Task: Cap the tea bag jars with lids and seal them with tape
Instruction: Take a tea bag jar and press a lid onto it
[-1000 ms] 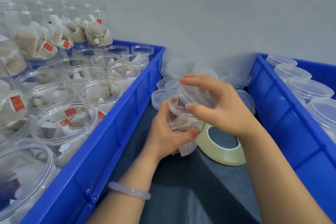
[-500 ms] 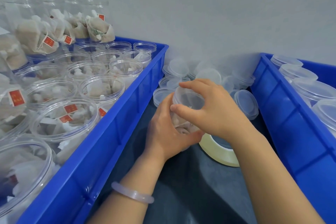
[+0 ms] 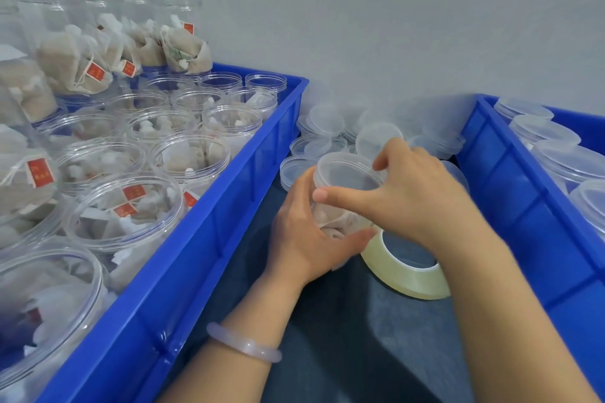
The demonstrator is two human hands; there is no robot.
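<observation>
Lid (image 3: pixel 347 170) was tilted above the mouth a second ago and now sits on the tea bag jar (image 3: pixel 334 219). Risk: twist before it lies level and it may cross-thread, or pinch a bag string under the rim. Your right hand (image 3: pixel 415 193) curls thumb and fingers round the lid's edge. Your left hand (image 3: pixel 301 239) wraps the jar body. The jar is low over the dark tabletop (image 3: pixel 360 337), with the tape roll (image 3: pixel 409 275) just beside it.

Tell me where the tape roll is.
In the head view, the tape roll lies on the dark mat, centre-right, below the right hand, beside the right bin.
</observation>
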